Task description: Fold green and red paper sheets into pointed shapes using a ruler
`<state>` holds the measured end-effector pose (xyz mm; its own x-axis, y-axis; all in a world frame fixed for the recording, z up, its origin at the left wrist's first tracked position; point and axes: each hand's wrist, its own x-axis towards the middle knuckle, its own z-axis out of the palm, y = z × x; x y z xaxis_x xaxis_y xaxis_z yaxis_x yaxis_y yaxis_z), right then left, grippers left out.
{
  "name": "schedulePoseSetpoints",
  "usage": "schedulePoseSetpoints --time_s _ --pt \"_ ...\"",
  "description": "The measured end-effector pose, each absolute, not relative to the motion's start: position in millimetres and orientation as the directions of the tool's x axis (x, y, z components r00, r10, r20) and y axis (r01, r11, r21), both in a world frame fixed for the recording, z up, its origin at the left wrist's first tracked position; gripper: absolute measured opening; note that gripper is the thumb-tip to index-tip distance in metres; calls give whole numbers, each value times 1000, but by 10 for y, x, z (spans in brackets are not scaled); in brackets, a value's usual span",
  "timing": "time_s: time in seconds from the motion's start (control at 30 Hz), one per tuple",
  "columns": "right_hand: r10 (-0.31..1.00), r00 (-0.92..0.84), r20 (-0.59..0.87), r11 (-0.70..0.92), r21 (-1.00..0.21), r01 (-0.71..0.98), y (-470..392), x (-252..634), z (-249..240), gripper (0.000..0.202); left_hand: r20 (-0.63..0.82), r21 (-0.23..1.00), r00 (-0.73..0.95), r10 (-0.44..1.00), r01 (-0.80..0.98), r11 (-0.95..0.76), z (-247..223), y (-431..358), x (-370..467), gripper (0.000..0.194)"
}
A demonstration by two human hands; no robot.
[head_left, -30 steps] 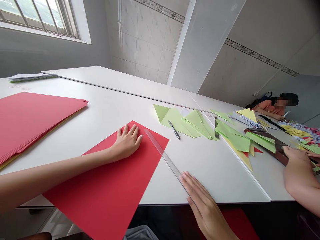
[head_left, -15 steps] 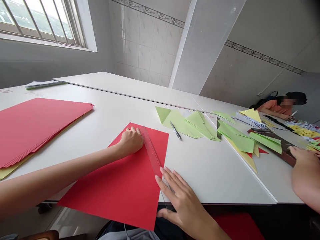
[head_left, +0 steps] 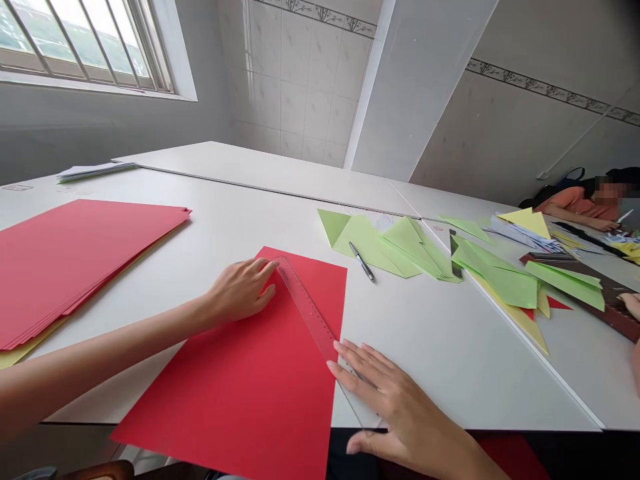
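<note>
A red sheet [head_left: 260, 393] lies angled across a white desk [head_left: 440, 373], its near part jutting past the front edge at bottom center. At lower right, a person's right hand [head_left: 400, 407] rests over the low end of a clear ruler [head_left: 306, 303], fingers extended, thumb spread apart. The ruler's long axis slants from the sheet's top toward lower right, crossing the sheet's right edge. Left of center, the left hand [head_left: 240, 290] touches the ruler's upper end, fingers bent, thumb apart. White desktop stretches from the sheet rightward to a seam, and leftward to a red paper stack [head_left: 85, 260]. Beyond sit a pen [head_left: 362, 262] and green papers [head_left: 373, 247]; another person [head_left: 577, 203] sits upper right. A barred window [head_left: 75, 40] fills the upper left, beside a tiled wall [head_left: 310, 87].
</note>
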<state>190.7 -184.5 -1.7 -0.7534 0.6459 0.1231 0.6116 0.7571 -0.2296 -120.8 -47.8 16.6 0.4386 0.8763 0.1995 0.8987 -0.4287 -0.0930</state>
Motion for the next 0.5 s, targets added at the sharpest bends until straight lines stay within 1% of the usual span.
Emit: schedulePoseSetpoints --time_s 0.07,0.13,0.2,0.3,0.37,0.43,0.5 --pt "638 -763 103 758 -261 598 -1815 1977 21 83 176 -57 518 837 854 -517 190 -511 -1352 52" --pt "644 -759 99 744 -310 591 -1781 2040 48 81 171 -19 555 814 828 -561 178 -543 -1454 60" --pt "677 -728 107 704 -382 598 -1757 2079 59 73 183 6 553 813 826 -563 131 -571 -1494 65" --pt "738 -660 138 637 -467 614 -1751 2081 54 59 225 12 495 839 859 -511 28 -622 -1434 72" --pt "754 -637 162 628 -463 625 -1764 2050 46 55 266 -3 428 864 896 -443 -27 -682 -1334 76" --pt "752 -632 188 643 -420 640 -1779 2007 42 52 297 -32 366 882 927 -373 -53 -763 -1212 79" --pt "743 -633 219 663 -371 650 -1787 1960 45 51 296 -72 344 891 938 -338 -46 -848 -1085 78"
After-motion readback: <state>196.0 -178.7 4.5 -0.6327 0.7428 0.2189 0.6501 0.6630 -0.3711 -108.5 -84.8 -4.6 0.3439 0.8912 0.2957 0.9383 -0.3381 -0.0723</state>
